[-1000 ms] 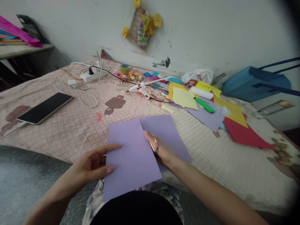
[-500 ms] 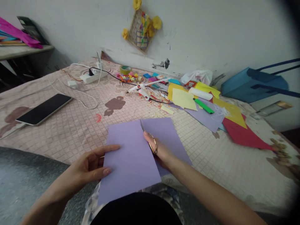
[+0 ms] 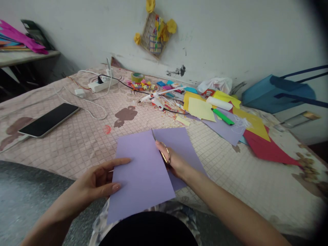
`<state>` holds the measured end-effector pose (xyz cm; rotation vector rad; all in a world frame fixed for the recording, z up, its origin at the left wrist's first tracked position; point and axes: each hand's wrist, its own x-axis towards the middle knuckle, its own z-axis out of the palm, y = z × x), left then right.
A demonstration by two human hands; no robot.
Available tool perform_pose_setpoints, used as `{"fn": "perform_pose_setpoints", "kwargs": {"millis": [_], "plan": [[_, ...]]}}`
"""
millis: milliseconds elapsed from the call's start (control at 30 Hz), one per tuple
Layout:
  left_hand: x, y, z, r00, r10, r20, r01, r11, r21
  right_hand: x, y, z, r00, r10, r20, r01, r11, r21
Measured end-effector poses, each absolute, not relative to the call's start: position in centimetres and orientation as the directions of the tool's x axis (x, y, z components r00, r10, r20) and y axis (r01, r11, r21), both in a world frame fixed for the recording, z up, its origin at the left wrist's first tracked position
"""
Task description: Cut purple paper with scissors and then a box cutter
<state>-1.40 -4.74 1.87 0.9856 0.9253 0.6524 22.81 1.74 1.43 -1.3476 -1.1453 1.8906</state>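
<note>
On the left of the pink cloth [image 3: 64, 143] lies a black phone [image 3: 48, 119]. In the middle, the left hand [image 3: 98, 181] holds the edge of a purple paper [image 3: 140, 181] with its fingers apart, and the right hand [image 3: 175, 162] holds gold scissors [image 3: 164, 152] closely, their blades in a cut at the paper's top. Farther right sit a green marker [image 3: 222, 117] and red paper [image 3: 266, 150].

Matt lilac paper [image 3: 139, 177], shiny metal scissors [image 3: 165, 153]
</note>
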Motion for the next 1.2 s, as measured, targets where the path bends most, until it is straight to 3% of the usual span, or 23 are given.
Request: {"fn": "perform_pose_setpoints", "kwargs": {"millis": [1200], "plan": [[-1.86, -4.57, 2.15, 0.530, 0.764, -0.369, -0.068, 0.472, 0.879, 22.40, 2.44, 0.97, -0.308, 0.823, -0.477, 0.078, -0.477, -0.875]]}}
